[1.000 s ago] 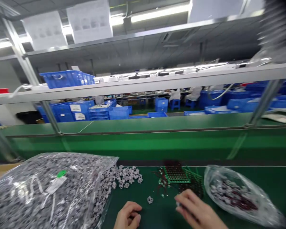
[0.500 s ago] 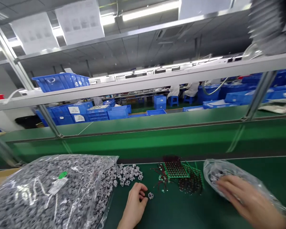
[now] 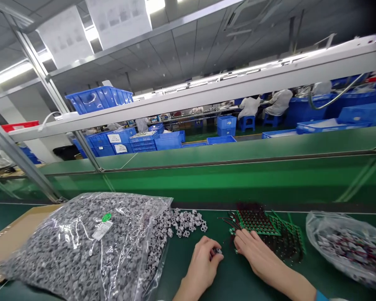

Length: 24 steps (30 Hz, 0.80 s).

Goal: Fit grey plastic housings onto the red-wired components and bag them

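Observation:
My left hand (image 3: 203,260) is closed, with a small grey plastic part (image 3: 218,251) held between thumb and fingertips. To its right, my right hand (image 3: 253,251) has its fingers stretched out, resting on dark red and black wires and small green pieces (image 3: 233,221) at the left edge of a green circuit board panel (image 3: 258,222). My right thumb is mostly hidden. Loose grey plastic parts (image 3: 188,221) lie beyond my left hand, beside the mouth of a large clear bag (image 3: 113,242) full of the same parts.
A clear bag (image 3: 347,242) of grey parts with red and black wires sits at the right. Brown cardboard (image 3: 21,228) lies left of the big bag. A green divider (image 3: 207,182) runs behind the worktop. Overhead, a shelf rail carries a blue bin (image 3: 100,100).
My right hand has left the right-hand bag and moved left to the wired pieces. My left hand has picked up the grey part from the worktop. The view has shifted.

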Each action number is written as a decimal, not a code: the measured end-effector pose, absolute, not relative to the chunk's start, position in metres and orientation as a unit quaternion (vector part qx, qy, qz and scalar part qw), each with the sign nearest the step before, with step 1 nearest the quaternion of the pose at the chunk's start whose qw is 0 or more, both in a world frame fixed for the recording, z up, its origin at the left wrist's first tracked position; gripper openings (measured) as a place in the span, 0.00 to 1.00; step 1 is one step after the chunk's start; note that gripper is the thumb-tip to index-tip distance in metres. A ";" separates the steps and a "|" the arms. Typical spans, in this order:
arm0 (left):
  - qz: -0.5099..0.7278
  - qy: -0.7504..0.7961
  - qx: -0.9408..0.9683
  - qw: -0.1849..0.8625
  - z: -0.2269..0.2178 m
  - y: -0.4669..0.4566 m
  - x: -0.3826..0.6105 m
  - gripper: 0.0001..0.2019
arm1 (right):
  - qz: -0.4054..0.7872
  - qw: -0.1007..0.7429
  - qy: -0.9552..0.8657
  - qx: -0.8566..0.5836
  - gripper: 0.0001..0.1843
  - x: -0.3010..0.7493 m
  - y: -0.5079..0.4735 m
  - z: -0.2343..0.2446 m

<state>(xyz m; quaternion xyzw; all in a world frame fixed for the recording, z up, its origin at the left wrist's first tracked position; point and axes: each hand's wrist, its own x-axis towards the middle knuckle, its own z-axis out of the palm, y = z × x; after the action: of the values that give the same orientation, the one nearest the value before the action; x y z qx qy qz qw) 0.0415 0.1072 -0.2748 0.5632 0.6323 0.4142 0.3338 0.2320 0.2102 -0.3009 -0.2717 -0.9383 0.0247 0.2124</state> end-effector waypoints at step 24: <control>0.591 0.509 0.270 0.565 -0.279 0.111 0.048 0.33 | 0.238 0.171 -0.885 -0.363 0.16 0.228 0.177 -0.279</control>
<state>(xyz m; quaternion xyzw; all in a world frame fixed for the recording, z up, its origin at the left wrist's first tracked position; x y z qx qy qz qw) 0.0477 0.1113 -0.2793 0.2702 0.5091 0.5908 0.5646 0.2283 0.1769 -0.2788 -0.3627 -0.8847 0.2381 0.1706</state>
